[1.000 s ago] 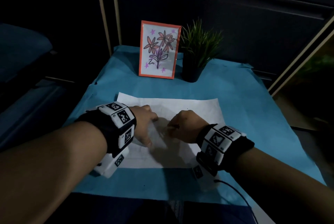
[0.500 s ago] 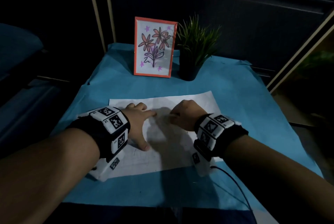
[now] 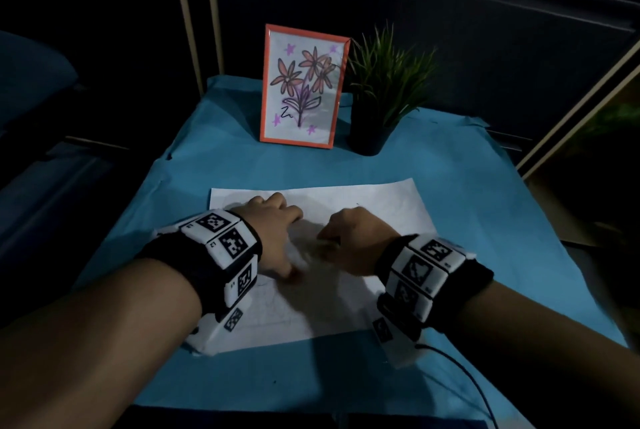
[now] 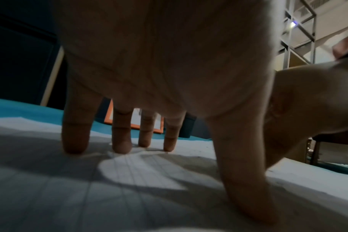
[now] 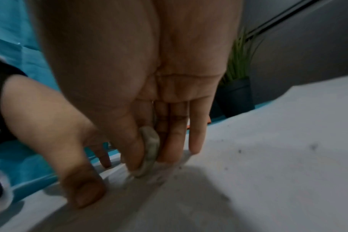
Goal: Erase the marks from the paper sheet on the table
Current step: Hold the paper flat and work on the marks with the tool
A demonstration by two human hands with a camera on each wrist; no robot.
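On the left, the left hand (image 3: 273, 231) lay spread on the paper sheet (image 3: 388, 200), its fingers straight and splayed. In the left wrist view the fingertips (image 4: 74, 144) and the thumb pressed down onto the paper, with the palm arched above it. A marker-tiled wrist band (image 3: 221, 245) wrapped that forearm.

The white sheet lay flat on the blue table cover (image 3: 485, 220), near the person's edge, under both hands. Faint ruled lines (image 4: 113, 169) showed on it beneath the left palm, and faint pencil marks (image 3: 277, 304) showed near its front edge, just behind the left wrist.

Right of the left hand, and close beside it, the right hand (image 3: 356, 241) was curled over the middle of the sheet. In the right wrist view its thumb and fingers pinched a worn, greyish eraser (image 5: 149, 150), whose lower end touched the paper. The paper around the eraser tip was blurred. Dark crumbs (image 5: 238, 151) were scattered on the sheet to the right of the hand.

Behind the sheet, well apart from the hands, an orange-framed flower drawing (image 3: 304, 89) stood upright at the back of the table. Just to its right stood a green grass plant in a dark pot (image 3: 377, 99). A thin black cable (image 3: 464, 373) trailed from the right wrist band (image 3: 422, 276) across the cover.
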